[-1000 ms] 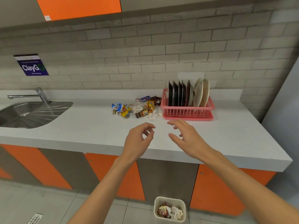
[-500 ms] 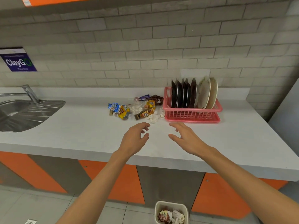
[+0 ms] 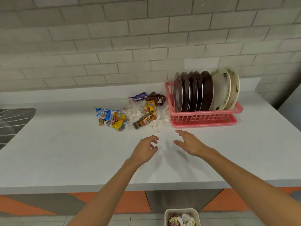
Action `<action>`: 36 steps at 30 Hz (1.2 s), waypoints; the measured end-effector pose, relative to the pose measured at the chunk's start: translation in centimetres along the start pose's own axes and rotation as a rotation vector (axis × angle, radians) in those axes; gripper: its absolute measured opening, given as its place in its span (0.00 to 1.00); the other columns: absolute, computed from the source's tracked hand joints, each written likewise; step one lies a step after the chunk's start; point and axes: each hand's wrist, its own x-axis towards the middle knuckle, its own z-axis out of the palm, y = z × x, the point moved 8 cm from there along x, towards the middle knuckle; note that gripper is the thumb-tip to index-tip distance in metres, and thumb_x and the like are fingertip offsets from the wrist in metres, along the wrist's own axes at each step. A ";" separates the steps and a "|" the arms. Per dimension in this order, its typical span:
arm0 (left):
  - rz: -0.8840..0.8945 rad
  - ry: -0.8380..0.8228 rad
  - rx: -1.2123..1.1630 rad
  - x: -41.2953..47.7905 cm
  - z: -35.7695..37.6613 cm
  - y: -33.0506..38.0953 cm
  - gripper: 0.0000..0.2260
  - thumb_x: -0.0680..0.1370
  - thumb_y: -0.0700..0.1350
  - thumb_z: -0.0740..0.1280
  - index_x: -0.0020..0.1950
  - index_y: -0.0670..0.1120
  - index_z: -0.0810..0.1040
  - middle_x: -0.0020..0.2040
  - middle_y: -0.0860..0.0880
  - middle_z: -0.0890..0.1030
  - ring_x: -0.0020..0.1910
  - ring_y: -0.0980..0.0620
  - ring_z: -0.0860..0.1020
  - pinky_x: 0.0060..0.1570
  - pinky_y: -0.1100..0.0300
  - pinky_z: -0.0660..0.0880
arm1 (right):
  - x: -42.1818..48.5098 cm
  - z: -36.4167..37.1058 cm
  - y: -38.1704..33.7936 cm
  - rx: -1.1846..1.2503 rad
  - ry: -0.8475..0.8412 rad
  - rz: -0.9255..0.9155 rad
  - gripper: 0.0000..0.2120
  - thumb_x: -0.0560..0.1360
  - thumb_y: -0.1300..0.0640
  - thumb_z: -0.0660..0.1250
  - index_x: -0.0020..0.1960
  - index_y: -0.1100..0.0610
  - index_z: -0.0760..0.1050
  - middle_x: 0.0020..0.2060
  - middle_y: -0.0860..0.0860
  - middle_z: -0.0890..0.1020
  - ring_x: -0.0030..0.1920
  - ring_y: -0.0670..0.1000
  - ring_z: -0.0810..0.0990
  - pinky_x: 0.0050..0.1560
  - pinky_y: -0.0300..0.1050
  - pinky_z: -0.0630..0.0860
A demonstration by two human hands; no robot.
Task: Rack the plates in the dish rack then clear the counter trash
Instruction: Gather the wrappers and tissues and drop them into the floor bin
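A pink dish rack (image 3: 203, 118) stands at the back right of the white counter (image 3: 65, 152). Several dark plates (image 3: 193, 93) and two pale floral plates (image 3: 224, 90) stand upright in it. Left of the rack lies a heap of trash (image 3: 138, 111): crumpled wrappers, white tissue, a small brown bottle. My left hand (image 3: 145, 150) hovers over the counter in front of the heap, fingers loosely curled, holding nothing. My right hand (image 3: 190, 142) reaches forward beside it, fingers spread and empty, just short of the rack's front.
A steel sink drainboard (image 3: 13, 121) lies at the left edge. On the floor below the counter's front stands a white bin (image 3: 167, 214) with trash inside. A brick wall backs the counter. Orange and grey cabinet fronts run underneath.
Both hands have moved forward over the counter toward the trash and rack. The view has come closer and tilted down, so the tap and the sign are out of frame.
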 end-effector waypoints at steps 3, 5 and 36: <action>0.031 -0.010 0.067 3.4 0.1 -1.5 0.16 0.77 0.42 0.67 0.65 0.50 0.76 0.64 0.51 0.77 0.55 0.52 0.78 0.54 0.58 0.76 | 2.0 1.0 0.6 0.037 -0.028 0.058 0.31 0.81 0.42 0.56 0.79 0.53 0.52 0.76 0.55 0.61 0.74 0.55 0.63 0.74 0.50 0.59; 0.085 -0.028 0.147 5.8 0.5 -1.7 0.16 0.77 0.43 0.67 0.64 0.50 0.76 0.66 0.52 0.74 0.61 0.52 0.76 0.56 0.58 0.73 | 3.1 1.4 1.0 0.059 -0.030 0.087 0.31 0.82 0.41 0.54 0.80 0.53 0.50 0.77 0.55 0.59 0.75 0.55 0.61 0.74 0.50 0.57; -0.088 0.128 -0.562 9.6 0.7 -7.5 0.14 0.78 0.38 0.67 0.52 0.58 0.80 0.47 0.60 0.83 0.47 0.47 0.81 0.44 0.50 0.79 | 8.2 4.1 1.9 0.137 0.098 0.066 0.24 0.79 0.53 0.64 0.73 0.54 0.65 0.66 0.52 0.70 0.66 0.52 0.71 0.67 0.46 0.69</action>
